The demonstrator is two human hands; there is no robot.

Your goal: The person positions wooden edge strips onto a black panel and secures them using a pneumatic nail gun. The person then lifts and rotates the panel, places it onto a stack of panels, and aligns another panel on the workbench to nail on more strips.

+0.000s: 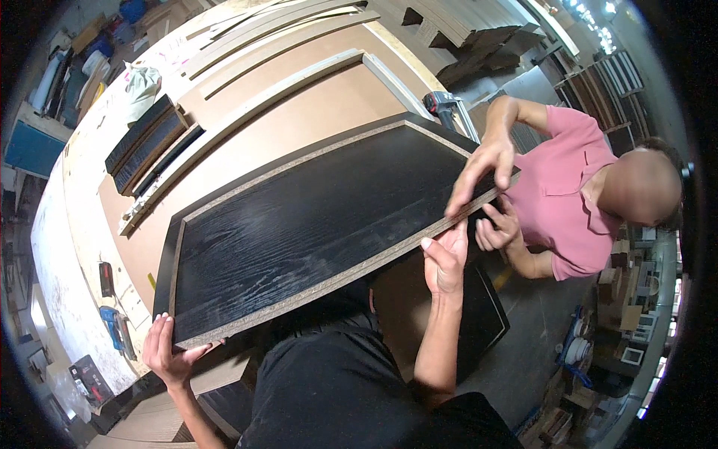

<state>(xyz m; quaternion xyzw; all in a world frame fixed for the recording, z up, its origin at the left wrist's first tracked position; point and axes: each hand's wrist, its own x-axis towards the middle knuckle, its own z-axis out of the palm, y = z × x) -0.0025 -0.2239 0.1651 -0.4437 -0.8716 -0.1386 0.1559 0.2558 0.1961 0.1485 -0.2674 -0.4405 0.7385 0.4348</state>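
A large black wood-grain framed panel (314, 224) lies tilted in front of me, its frame edged with bare brown board along the near side. My left hand (173, 352) grips its near left corner, fingers over the top and thumb along the edge. Farther right, my right hand (446, 262) holds the near edge, with the thumb on the rim and the other fingers underneath, mostly hidden. A co-worker in a pink shirt (565, 179) stands at the right end. One of their hands (486, 168) rests over the panel's right corner; the other (499, 226) is just below that edge.
Beneath the panel is a workbench (56, 224) with a pale wooden frame (284, 86) and long strips (277, 45). Dark wood blocks (146, 142) are stacked at left, near a blue-handled tool (112, 325). A cordless drill (441, 107) stands beyond the panel. Another dark panel (479, 322) leans below.
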